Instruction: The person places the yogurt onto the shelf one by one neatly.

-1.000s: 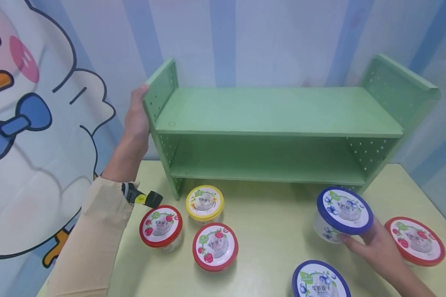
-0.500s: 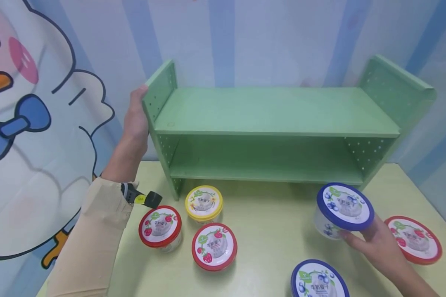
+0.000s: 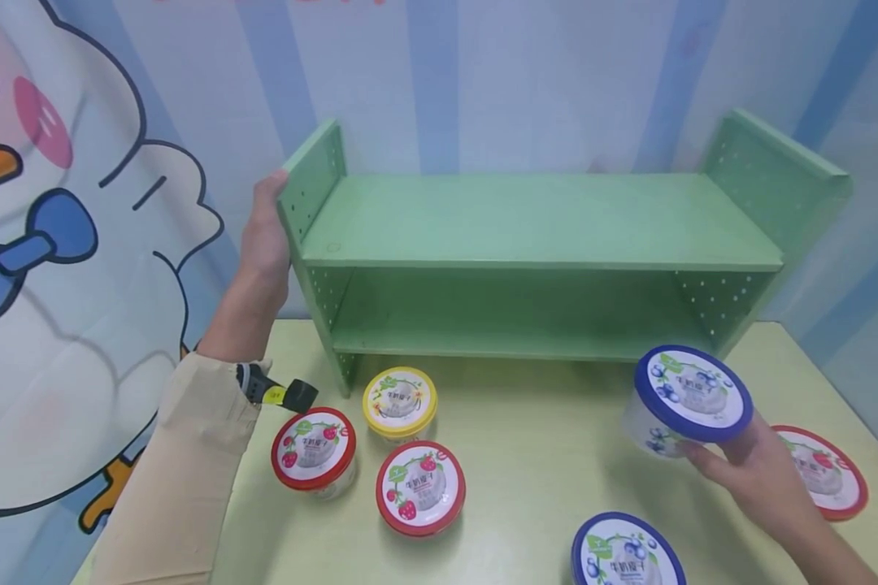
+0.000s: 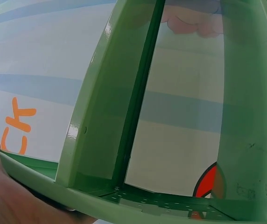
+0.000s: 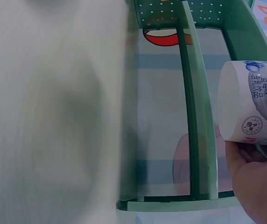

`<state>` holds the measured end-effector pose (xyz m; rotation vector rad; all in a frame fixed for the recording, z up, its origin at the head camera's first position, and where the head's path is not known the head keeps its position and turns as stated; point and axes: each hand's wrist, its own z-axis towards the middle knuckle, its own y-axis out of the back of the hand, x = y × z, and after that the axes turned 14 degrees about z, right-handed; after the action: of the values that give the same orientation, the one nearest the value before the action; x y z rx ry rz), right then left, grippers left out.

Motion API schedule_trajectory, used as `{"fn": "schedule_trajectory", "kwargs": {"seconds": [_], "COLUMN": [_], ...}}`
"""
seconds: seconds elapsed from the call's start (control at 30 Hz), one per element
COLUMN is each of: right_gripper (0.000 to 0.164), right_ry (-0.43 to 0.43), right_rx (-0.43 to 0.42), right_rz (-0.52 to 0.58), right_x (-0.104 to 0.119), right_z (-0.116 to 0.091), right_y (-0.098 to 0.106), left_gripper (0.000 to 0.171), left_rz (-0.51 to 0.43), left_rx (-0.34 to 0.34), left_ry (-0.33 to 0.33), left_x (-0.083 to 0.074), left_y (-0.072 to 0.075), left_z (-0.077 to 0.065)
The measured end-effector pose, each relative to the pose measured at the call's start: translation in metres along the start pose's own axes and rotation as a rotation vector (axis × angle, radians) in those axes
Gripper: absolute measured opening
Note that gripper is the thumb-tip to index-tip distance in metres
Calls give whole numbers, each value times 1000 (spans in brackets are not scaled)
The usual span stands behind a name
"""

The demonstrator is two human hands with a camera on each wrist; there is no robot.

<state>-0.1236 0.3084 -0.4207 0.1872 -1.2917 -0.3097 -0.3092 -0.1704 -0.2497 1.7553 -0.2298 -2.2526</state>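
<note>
My right hand (image 3: 761,479) grips a blue-lidded tub (image 3: 695,394) with blueberries printed on it, raised above the table before the shelf's right end. In the right wrist view the tub's white side (image 5: 252,100) shows, with my hand (image 5: 259,186) under it. My left hand (image 3: 266,240) holds the left side panel of the two-tier green shelf (image 3: 541,219); in the left wrist view that hand (image 4: 17,196) lies along the panel's outer face. A second blue-lidded tub (image 3: 627,552) sits near the front edge of the view.
Left of centre stand a yellow-lidded tub (image 3: 400,400) and two red-lidded tubs, one nearer the left sleeve (image 3: 313,447) and one nearer the middle (image 3: 420,487). Another red-lidded tub (image 3: 827,475) is partly behind my right hand. The pale table (image 3: 512,455) meets a striped, cartoon-printed wall.
My right hand has lifted the blue-lidded tub slightly higher and moved it right, toward the shelf. My left hand keeps its hold on the side panel.
</note>
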Motion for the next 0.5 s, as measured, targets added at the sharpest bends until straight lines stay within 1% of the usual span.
{"fn": "schedule_trajectory", "kwargs": {"seconds": [0.07, 0.17, 0.23, 0.4, 0.47, 0.5], "right_gripper": [73, 72, 74, 77, 77, 77], "right_ry": [18, 63, 72, 5, -1, 16], "right_rx": [7, 25, 34, 51, 51, 50], "right_rz": [3, 38, 48, 8, 5, 24], "right_x": [2, 5, 7, 13, 16, 17], "right_z": [2, 5, 8, 12, 14, 15], "right_y": [1, 2, 3, 9, 9, 9], "left_gripper": [58, 58, 59, 59, 59, 58], "left_rz": [2, 9, 14, 18, 20, 18], "left_rx": [-3, -10, -12, -12, -10, -9], "left_ry": [12, 35, 44, 37, 27, 21], "left_x": [0, -1, -1, 0, 0, 0], "left_y": [0, 1, 1, 1, 1, 1], "left_z": [0, -1, -1, -1, -2, -2]}}
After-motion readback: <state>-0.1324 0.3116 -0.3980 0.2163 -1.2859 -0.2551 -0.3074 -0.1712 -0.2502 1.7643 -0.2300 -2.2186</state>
